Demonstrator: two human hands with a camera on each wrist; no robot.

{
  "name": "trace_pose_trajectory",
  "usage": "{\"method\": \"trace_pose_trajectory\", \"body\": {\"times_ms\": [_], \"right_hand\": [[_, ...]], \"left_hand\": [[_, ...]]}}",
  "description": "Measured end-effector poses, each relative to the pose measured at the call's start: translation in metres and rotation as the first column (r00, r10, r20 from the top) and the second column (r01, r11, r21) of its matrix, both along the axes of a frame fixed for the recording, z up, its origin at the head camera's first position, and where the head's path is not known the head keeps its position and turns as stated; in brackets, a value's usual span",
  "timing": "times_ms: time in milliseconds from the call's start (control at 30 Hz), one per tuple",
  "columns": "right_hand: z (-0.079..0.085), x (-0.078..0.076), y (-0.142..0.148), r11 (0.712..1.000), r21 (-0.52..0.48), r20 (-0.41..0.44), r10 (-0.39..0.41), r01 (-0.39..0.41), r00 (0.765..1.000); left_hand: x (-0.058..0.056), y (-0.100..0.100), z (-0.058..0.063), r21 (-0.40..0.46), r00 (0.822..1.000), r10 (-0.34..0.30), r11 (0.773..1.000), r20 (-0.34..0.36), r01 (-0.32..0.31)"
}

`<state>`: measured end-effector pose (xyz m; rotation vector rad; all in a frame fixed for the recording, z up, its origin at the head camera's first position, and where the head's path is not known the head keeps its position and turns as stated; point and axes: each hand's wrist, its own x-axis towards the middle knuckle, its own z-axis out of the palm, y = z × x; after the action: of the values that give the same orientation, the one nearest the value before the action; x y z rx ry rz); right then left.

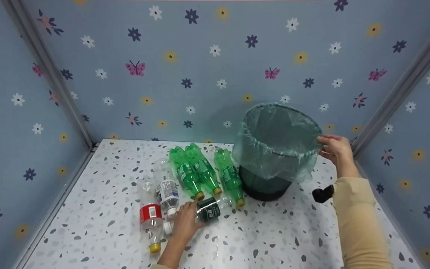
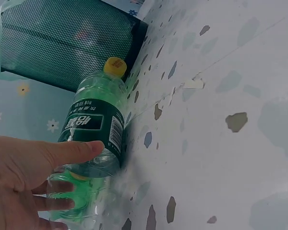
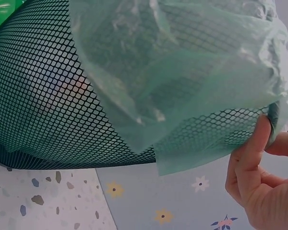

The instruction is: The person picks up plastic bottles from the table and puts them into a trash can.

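A clear plastic bottle with a dark green label point(image 1: 208, 210) lies on its side, its yellow cap point(image 2: 115, 66) showing in the left wrist view. My left hand point(image 1: 186, 220) is at its base end, thumb against the bottle and the other fingers extended and spread beyond the base. A dark mesh trash can point(image 1: 265, 183), tilted, has a thin green plastic bag point(image 1: 258, 160) folded over its rim. My right hand point(image 1: 336, 149) pinches the trash can's rim with the bag, thumb on one side and fingers on the other, plain in the right wrist view.
Three green bottles point(image 1: 190, 175) with yellow caps lie left of the trash can. Further left are a clear bottle with a red label point(image 1: 150, 212) and one with a white label point(image 1: 168, 192). A white cap point(image 1: 168, 228) shows beside my left hand. Flowered panels point(image 1: 200, 67) enclose the speckled table point(image 1: 267, 239).
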<state>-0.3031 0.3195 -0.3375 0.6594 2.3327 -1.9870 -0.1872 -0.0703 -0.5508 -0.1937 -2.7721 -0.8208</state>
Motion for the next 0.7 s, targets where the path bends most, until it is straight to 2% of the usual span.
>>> {"method": "trace_pose_trajectory", "body": {"times_ms": [300, 700], "right_hand": [[-0.001, 0.0, 0.0, 1.0, 0.006, 0.017, 0.0, 0.0, 1.0], [-0.001, 0.001, 0.001, 1.0, -0.018, -0.009, 0.003, -0.003, 1.0]], "left_hand": [[0.004, 0.0, 0.0, 0.027, 0.999, 0.009, 1.0, -0.054, -0.008], [0.012, 0.001, 0.025, 0.093, 0.991, 0.004, 0.996, -0.135, 0.008]]}}
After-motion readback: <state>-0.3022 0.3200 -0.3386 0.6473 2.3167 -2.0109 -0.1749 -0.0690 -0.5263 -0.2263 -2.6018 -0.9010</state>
